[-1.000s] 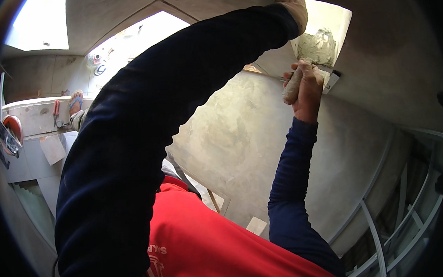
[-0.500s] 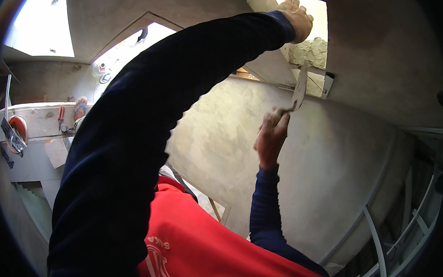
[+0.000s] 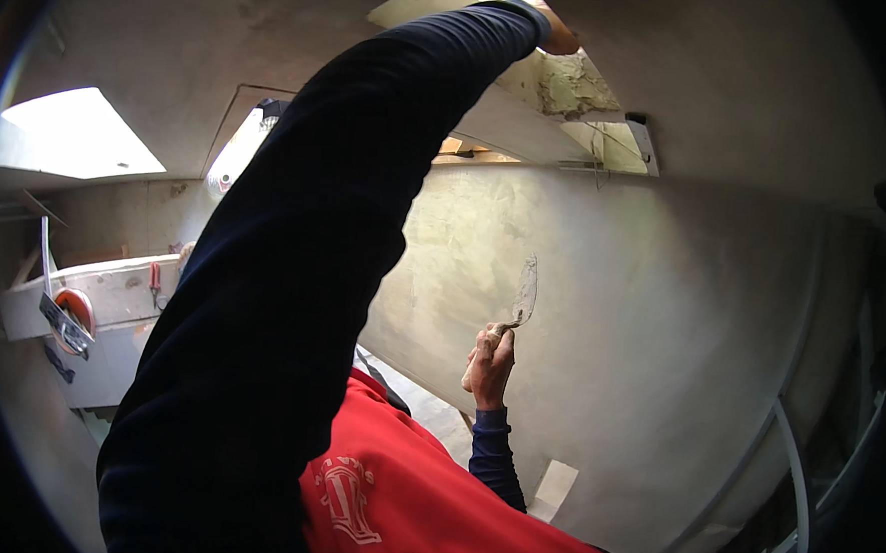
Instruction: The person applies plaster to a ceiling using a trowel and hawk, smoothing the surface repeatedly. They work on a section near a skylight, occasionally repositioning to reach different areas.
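Note:
My left arm, in a dark blue sleeve, reaches up across the view, and my left hand (image 3: 560, 37) rests at the edge of a bright opening (image 3: 610, 140) in the ceiling. Only a sliver of that hand shows, so its grip is hidden. Rough plaster (image 3: 571, 85) clings to the opening's edge just below it. My right hand (image 3: 488, 364) is down in front of the grey wall, closed around the handle of a small trowel (image 3: 525, 293). The blade points up and stands close to the wall.
The smooth grey plastered wall (image 3: 660, 338) fills the middle and right. At the left, a white platform (image 3: 111, 299) carries red-handled tools, with a bright window opening (image 3: 69, 142) above. White metal railing (image 3: 794, 465) curves along the lower right.
My right hand has come down with the trowel from the ceiling opening to the middle of the wall. The left hand stays up at the opening.

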